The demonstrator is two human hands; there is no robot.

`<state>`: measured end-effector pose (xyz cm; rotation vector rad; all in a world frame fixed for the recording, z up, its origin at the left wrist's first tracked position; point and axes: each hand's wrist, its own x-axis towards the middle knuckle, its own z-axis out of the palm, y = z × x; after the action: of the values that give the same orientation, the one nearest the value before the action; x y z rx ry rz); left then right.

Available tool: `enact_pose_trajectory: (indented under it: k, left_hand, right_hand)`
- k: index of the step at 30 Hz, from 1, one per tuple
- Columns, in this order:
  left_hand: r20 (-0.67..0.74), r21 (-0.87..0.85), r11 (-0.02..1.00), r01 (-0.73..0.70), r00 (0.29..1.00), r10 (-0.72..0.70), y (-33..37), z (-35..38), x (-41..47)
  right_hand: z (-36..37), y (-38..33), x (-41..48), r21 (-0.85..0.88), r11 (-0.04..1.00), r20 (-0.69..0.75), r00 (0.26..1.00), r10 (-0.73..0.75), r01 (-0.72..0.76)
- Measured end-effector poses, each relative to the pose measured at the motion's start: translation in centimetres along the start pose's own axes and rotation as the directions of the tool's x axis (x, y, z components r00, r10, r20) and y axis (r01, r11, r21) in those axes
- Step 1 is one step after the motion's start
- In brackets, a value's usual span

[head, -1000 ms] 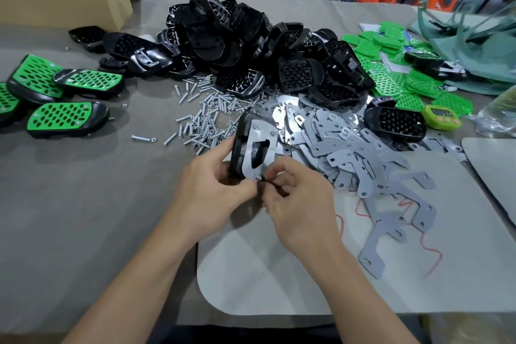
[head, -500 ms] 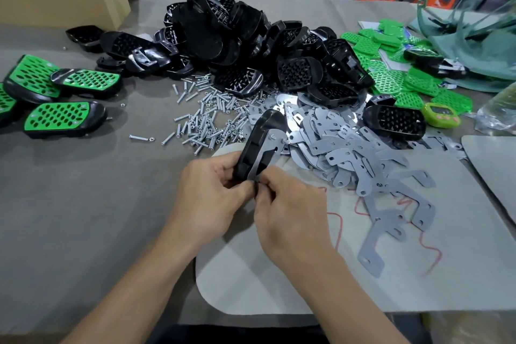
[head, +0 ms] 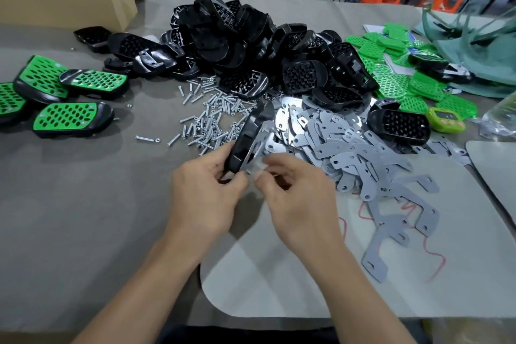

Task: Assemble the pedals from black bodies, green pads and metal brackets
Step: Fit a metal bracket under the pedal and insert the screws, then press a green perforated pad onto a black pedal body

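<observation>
Holding a pedal body edge-on, bracket against it

Left fingers [head: 223, 169] and thumb are curling round the lower end of a black body [head: 248, 134], gripping it tilted on its edge just above the table [head: 69, 218]. A metal bracket [head: 259, 145] is lying flat against the body's right face. Right fingertips [head: 261, 169] are bunching up close at the bracket's lower end, but they're motion-blurred, so I honestly can't tell if they're pinching anything. The left hand [head: 203, 198] and right hand [head: 296, 198] are nearly touching over the edge of a pale mat [head: 279, 282].

Moving outward: a scatter of screws [head: 212, 117] is sitting just behind the left hand, and a heap of loose brackets [head: 354, 148] is spreading right, partly onto the mat. Behind both, a big pile of black bodies [head: 237, 36] is taking up the middle of the table. Green pads [head: 396, 78] are piling up far right, with a small green timer [head: 445, 119] beside them. Far left, finished pedals [head: 69, 117] are lying green side up, well apart from the hands, and a cardboard box [head: 64, 0] is sitting behind them.
</observation>
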<state>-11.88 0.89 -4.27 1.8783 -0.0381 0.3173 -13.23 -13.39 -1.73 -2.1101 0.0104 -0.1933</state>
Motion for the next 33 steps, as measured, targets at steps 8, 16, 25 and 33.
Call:
enact_pose_trajectory:
  k: [8,16,25,33]
  left_hand:
    - [-0.112,0.275,0.924,-0.265,0.946,0.305,0.5,-1.4,-0.7]
    - [0.176,-0.558,0.748,0.358,0.933,-0.315,1.8,-5.0,3.1]
    - [-0.201,-0.639,0.715,0.284,0.835,-0.512,1.7,-10.0,5.7]
    - [-0.437,-0.743,0.669,0.002,0.756,-0.488,1.5,-14.8,8.8]
  right_hand:
    - [0.0,-2.0,2.9,0.757,0.533,0.271,0.924,0.271,-0.379]
    - [0.8,-2.6,4.8,0.632,0.528,0.607,0.786,0.116,-0.567]
    - [7.6,-7.0,6.4,0.557,0.72,0.466,0.873,0.141,-0.414]
    - [16.1,-14.4,10.8,0.129,0.951,0.321,0.896,-0.307,0.28]
